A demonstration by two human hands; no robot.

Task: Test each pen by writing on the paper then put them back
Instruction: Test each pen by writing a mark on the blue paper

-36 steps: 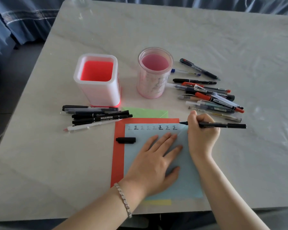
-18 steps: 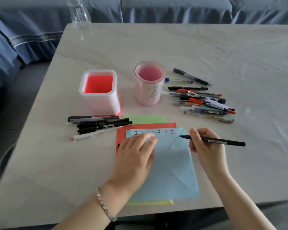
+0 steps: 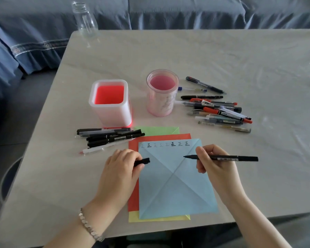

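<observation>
A blue paper [image 3: 175, 178] with a row of written marks along its top lies on red, green and yellow sheets. My right hand [image 3: 213, 163] holds an uncapped black pen [image 3: 227, 158] level above the paper, its tip pointing left. At the paper's left edge my left hand [image 3: 120, 167] grips the black pen cap [image 3: 143, 161], whose open end faces the tip. A group of black pens and one white pen [image 3: 109, 136] lies left of the paper. A heap of mixed pens [image 3: 218, 110] lies at the right.
A square white holder with a red inside [image 3: 108, 102] and a round pink holder [image 3: 161, 93] stand behind the paper. A clear glass bottle [image 3: 85, 20] stands at the table's far left corner. Blue fabric hangs beyond the table's far edge.
My left hand left the paper and picked up the cap from the red sheet. My right hand lifted the pen off the writing row and drew it back towards me.
</observation>
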